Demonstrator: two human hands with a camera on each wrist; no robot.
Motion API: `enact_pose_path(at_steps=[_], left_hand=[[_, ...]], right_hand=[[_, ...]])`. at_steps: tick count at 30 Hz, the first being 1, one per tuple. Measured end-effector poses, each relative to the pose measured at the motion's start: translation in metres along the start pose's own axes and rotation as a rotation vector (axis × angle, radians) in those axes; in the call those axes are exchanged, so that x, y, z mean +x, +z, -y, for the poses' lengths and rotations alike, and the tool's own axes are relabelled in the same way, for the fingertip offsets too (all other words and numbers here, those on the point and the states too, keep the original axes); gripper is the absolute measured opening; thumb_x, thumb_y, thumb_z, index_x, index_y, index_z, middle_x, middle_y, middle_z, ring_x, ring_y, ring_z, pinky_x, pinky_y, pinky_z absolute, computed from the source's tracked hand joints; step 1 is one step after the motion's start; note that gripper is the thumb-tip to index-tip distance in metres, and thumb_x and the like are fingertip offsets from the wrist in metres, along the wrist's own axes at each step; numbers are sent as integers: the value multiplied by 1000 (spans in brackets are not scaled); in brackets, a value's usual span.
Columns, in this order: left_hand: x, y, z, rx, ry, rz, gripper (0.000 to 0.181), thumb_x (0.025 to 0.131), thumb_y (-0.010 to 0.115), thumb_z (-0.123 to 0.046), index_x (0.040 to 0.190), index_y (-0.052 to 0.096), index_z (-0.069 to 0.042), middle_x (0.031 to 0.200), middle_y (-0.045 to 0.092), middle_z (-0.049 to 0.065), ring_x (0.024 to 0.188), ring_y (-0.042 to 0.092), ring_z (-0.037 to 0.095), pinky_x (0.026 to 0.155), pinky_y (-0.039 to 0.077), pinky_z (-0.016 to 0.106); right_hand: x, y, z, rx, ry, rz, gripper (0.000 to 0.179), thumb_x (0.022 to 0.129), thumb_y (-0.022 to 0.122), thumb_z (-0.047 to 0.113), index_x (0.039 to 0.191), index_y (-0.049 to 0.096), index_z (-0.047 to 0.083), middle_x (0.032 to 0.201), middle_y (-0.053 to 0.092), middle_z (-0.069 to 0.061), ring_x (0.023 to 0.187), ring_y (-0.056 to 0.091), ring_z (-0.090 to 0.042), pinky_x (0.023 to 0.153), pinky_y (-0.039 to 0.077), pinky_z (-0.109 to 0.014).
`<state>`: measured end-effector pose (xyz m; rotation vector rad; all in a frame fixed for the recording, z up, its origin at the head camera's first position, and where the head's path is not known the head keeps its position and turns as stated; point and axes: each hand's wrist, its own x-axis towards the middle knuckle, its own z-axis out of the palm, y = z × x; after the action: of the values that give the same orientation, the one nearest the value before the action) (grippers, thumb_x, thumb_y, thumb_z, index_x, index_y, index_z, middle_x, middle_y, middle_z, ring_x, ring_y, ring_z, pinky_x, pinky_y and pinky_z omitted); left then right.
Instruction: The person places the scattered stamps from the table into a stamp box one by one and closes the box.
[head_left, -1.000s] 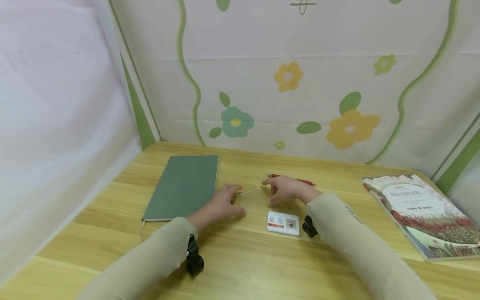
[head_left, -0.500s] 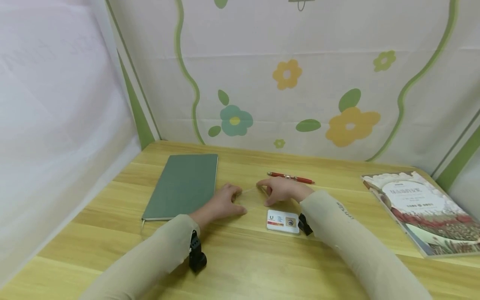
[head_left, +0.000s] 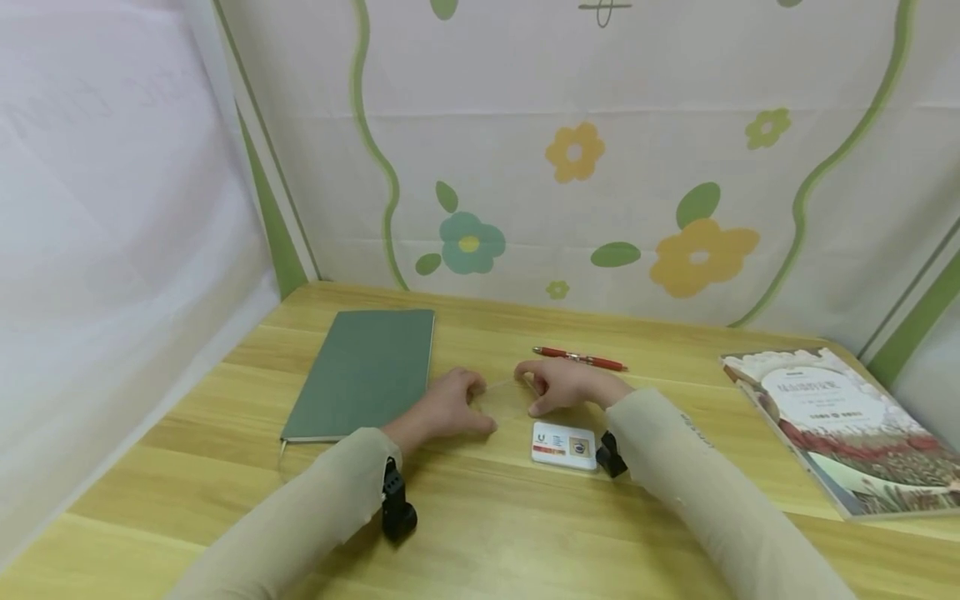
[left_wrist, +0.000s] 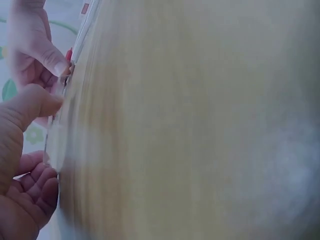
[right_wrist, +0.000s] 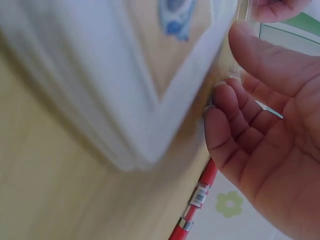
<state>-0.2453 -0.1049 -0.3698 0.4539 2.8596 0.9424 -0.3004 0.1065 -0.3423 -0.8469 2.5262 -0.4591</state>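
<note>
Between my two hands, low at the wooden table, is a thin clear flat piece (head_left: 512, 402), its pale edges barely showing. My left hand (head_left: 452, 402) holds its left side, thumb at the near edge and curled fingers at the far edge. At its right side my right hand (head_left: 562, 385) grips it the same way; the right wrist view shows the thumb (right_wrist: 265, 57) against the transparent edge. A white rounded card (head_left: 564, 446) with a logo and small picture lies just in front of my right hand. Behind that hand lies a red pen (head_left: 579, 358).
A green notebook (head_left: 367, 375) with a ribbon lies left of my left hand. Far to the right is an illustrated book (head_left: 832, 408). A white flower-printed cloth (head_left: 525, 208) rises behind the table's back edge, and another white cloth (head_left: 112, 250) hangs at the left.
My right hand has shifted slightly left, nearer to my left hand, uncovering more of the red pen. The left hand has barely moved. Card, notebook and book stay in place.
</note>
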Motion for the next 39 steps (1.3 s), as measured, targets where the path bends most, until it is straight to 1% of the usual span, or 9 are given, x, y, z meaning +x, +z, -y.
enact_pose_path(at_steps=[3,6,9,14,17,23,27,32,39], left_hand=[[0,-1,-2,-17,23,-10,61,66,79,-29,115,59,0,100,56,7,85,49,18,75,45,32],[-1,-1,-2,-51,51,-29,63,67,79,-27,120,57,0,102,56,8,87,50,18,75,46,33],[-3,-1,-2,-99,86,-54,65,69,78,-24,125,55,-1,108,56,9,91,52,18,77,47,33],[-7,-1,-2,-172,161,-88,64,71,76,-18,129,52,-2,111,55,12,91,53,18,79,48,33],[-9,-1,-4,-196,211,-111,63,71,75,-16,128,53,-2,112,55,13,90,54,17,80,49,30],[-15,1,-11,-241,306,-137,60,71,74,-11,127,53,-1,112,55,16,89,54,18,80,50,28],[-17,4,-14,-252,354,-127,60,72,73,-11,128,53,0,111,55,16,89,53,19,80,49,26],[-18,8,-19,-283,361,-72,60,74,72,-11,129,51,-1,115,54,16,90,52,16,81,48,28],[-21,12,-29,-276,388,-9,60,74,72,-11,129,51,0,115,53,15,91,52,18,81,48,28]], right_hand=[[-4,-5,1,-1,6,-1,57,81,71,20,132,46,15,75,51,0,66,45,-13,62,37,-27],[-10,-9,2,26,-4,2,60,81,71,19,133,44,10,74,51,-1,63,44,-13,61,37,-27],[-17,-12,1,74,-27,-15,61,81,71,18,133,42,3,76,51,-1,65,44,-13,61,39,-26],[-32,-13,-1,187,-62,-92,63,79,73,17,130,42,-3,80,53,-4,70,46,-14,65,41,-28],[-42,-10,-1,262,-68,-138,63,77,74,17,128,43,-5,78,53,-4,68,47,-15,66,42,-29],[-59,1,-2,417,-28,-213,65,74,77,17,124,43,-5,76,51,-5,67,46,-16,61,41,-27],[-70,7,-2,481,6,-251,67,72,79,17,124,43,-5,77,50,-5,68,46,-17,60,41,-28],[-84,16,-2,565,65,-278,72,70,80,17,127,41,-4,77,51,-6,67,45,-17,58,39,-27],[-101,28,-2,617,79,-311,73,71,79,16,128,39,-5,76,51,-6,66,44,-17,57,41,-27]])
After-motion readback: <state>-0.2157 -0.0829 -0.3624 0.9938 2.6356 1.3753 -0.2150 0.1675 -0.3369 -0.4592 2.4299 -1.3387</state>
